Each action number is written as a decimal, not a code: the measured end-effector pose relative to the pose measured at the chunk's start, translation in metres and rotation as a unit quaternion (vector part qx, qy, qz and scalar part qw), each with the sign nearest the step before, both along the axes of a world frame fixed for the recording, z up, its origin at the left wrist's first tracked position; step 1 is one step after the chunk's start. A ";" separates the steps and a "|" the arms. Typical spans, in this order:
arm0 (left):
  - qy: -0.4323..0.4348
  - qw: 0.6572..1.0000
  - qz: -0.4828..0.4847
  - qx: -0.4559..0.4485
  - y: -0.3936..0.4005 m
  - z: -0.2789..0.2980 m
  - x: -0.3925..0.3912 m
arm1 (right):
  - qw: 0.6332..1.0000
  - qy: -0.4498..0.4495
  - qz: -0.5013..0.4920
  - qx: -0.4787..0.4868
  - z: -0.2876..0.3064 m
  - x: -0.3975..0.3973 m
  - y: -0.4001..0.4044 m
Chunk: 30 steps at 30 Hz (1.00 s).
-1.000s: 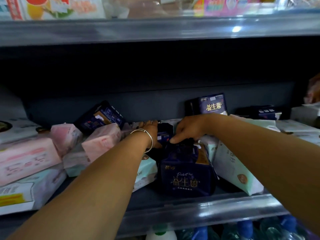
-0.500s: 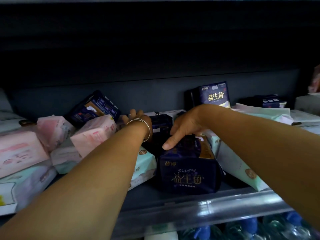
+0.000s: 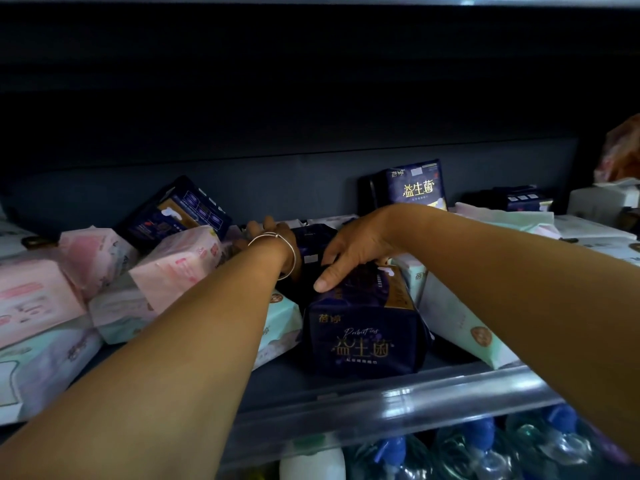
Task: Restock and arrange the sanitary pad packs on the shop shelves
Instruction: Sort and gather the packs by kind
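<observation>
A large navy pad pack [image 3: 363, 334] with gold lettering stands at the shelf front. My right hand [image 3: 353, 247] lies over its top, thumb pressed on the near edge and fingers curled out of sight behind it. A smaller dark pack [image 3: 313, 242] sits just behind, between my hands. My left hand [image 3: 268, 233], with a thin bracelet on the wrist, reaches deep beside that dark pack; its fingertips poke up at the back and its grip is hidden. Pink packs [image 3: 176, 265] lean in a loose heap to the left.
A tilted navy pack [image 3: 180, 216] and an upright one [image 3: 419, 185] rest against the back wall. Mint-white packs [image 3: 460, 327] lie at the right and under my left forearm [image 3: 280, 317]. A clear rail [image 3: 398, 403] edges the shelf; bottles [image 3: 485, 445] stand below.
My right hand slid from the small dark pack onto the top of the front navy pack. My left hand pushed slightly deeper. The view dropped, losing the upper shelf's goods.
</observation>
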<state>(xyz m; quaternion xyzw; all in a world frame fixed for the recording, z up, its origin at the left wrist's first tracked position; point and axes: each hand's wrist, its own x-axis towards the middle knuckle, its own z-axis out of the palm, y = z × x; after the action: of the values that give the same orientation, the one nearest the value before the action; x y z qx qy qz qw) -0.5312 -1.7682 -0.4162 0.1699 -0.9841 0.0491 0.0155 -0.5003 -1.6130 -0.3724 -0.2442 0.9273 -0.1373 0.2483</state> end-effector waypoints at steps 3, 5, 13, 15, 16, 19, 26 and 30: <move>0.013 0.999 -0.046 -0.006 0.007 0.006 0.008 | 0.999 0.032 0.007 0.003 0.003 0.005 0.002; 0.037 0.998 -0.044 0.006 0.011 0.007 0.014 | 0.999 0.042 0.008 -0.001 0.005 0.010 0.005; 0.144 0.984 -0.055 0.089 0.035 0.026 0.051 | 0.990 0.055 0.058 0.114 -0.001 0.033 0.019; 0.172 0.978 -0.067 0.098 0.039 0.029 0.062 | 0.993 0.065 0.052 0.089 -0.016 0.033 0.020; 0.191 0.974 -0.071 0.096 0.039 0.030 0.067 | 0.988 0.114 0.048 0.090 -0.022 0.036 0.021; 0.251 0.960 -0.069 0.103 0.036 0.039 0.086 | 0.960 0.262 0.038 0.093 -0.027 0.047 0.022; 0.308 0.945 -0.019 0.111 0.026 0.066 0.145 | 0.940 0.337 0.008 0.052 -0.006 0.088 0.021; 0.309 0.945 0.005 0.112 0.015 0.080 0.190 | 0.936 0.349 0.002 0.039 0.015 0.118 0.021</move>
<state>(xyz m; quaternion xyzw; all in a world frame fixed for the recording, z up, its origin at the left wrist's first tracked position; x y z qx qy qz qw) -0.3409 -1.7535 -0.3359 0.1826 -0.9294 -0.1159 0.2992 -0.3826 -1.5920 -0.3570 -0.2685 0.9599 -0.0070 -0.0810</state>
